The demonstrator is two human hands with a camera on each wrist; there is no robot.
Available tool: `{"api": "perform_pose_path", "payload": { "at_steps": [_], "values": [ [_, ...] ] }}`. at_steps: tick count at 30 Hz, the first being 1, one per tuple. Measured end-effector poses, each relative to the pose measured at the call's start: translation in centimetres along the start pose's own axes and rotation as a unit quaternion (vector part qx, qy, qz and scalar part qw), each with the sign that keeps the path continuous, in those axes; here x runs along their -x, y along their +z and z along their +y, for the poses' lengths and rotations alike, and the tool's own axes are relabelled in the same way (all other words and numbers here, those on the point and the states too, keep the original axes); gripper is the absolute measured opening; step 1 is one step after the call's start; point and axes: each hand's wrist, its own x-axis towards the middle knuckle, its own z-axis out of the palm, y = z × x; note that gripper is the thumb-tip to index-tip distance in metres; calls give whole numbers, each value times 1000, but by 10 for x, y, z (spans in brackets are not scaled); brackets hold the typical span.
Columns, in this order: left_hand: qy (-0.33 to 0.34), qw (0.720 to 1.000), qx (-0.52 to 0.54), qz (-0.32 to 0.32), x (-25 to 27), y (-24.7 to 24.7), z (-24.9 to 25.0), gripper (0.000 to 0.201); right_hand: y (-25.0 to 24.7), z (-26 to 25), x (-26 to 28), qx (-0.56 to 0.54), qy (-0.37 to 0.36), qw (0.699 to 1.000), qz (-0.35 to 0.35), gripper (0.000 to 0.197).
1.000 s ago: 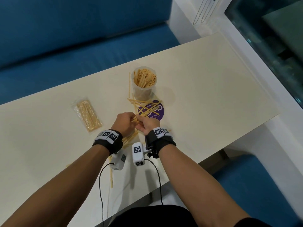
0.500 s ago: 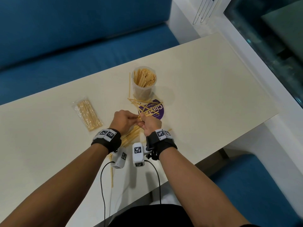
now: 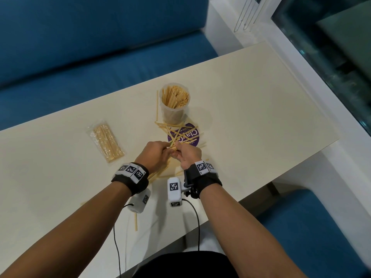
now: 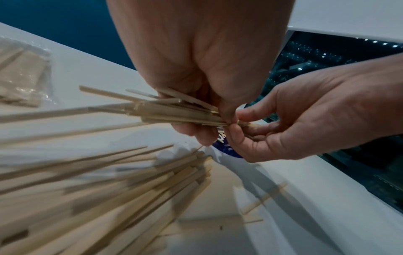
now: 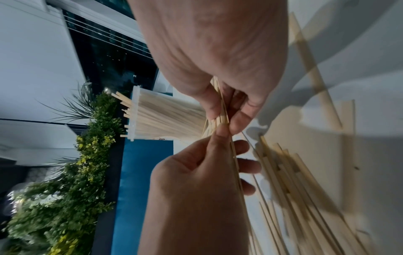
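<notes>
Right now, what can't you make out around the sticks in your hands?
- Stick bundle count: head view, left hand and right hand cover it; wrist views, sticks overlap.
- Purple coaster lettering: head view, loose sticks cross it.
- Stick packet: left wrist view, cut by the left edge, blurred.

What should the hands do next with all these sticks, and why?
Probably the right hand should let go and pick one more of the loose sticks off the purple coaster. The left hand grips a bundle, the right only pinches its ends, and several sticks lie scattered near the cup.
</notes>
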Motion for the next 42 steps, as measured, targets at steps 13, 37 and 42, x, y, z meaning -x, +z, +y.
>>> {"api": "perform_pose_path", "payload": {
  "at_steps": [13, 37, 42],
  "values": [
    [-19, 991, -122, -45, 1, 0, 21, 27, -12, -3, 13, -11, -81, 993, -85, 17],
    [13, 991, -130, -22, 12, -8, 23, 37, -46, -39, 37, 209, -348, 913, -46, 33],
    [4, 993, -112, -36, 11, -11, 27, 32, -36, -51, 46, 230, -320, 914, -93, 36]
  ]
}}
